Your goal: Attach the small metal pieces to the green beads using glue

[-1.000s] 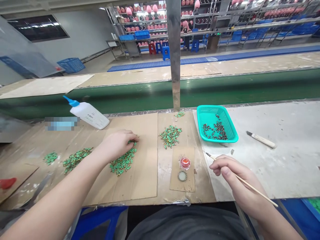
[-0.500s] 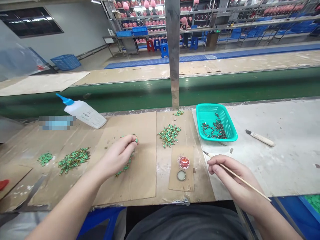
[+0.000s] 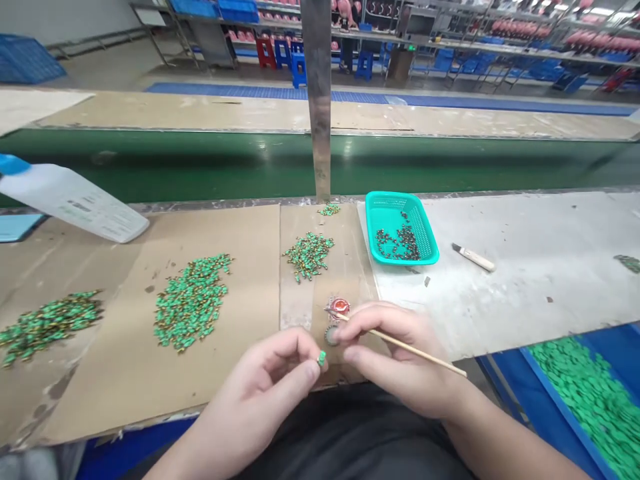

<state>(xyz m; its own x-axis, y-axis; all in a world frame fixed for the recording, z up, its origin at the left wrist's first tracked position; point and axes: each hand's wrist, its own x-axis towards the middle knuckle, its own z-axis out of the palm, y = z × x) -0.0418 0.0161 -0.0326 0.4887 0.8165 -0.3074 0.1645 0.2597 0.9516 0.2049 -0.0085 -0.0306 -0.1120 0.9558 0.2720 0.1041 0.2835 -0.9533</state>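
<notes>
My left hand (image 3: 273, 383) pinches a small green piece (image 3: 321, 358) between thumb and fingertips, low in front of me. Close on its right, my right hand (image 3: 395, 347) grips a thin paintbrush (image 3: 415, 350) like a pen. The dark brush tip points left, over a red paint cap (image 3: 341, 307). Just below that lies a round grey cap (image 3: 331, 335), partly hidden by the right fingers. Several piles of green pieces with gold-brown ends lie about: a large pile (image 3: 193, 303) left of centre, a long pile (image 3: 53, 323) farther left, a smaller pile (image 3: 309, 255) in the middle.
A turquoise basket (image 3: 434, 257) holds small dark pieces. Right of it rests a knife (image 3: 474, 257). A white bottle (image 3: 75, 200) leans at the left. A metal post (image 3: 318, 100) rises behind the table. A blue tray (image 3: 560, 413) of green pieces sits low at right.
My left hand has come from the large pile toward the right, bringing a green piece. My right hand with the paintbrush has moved left to the paint caps. The view has shifted down and right.
</notes>
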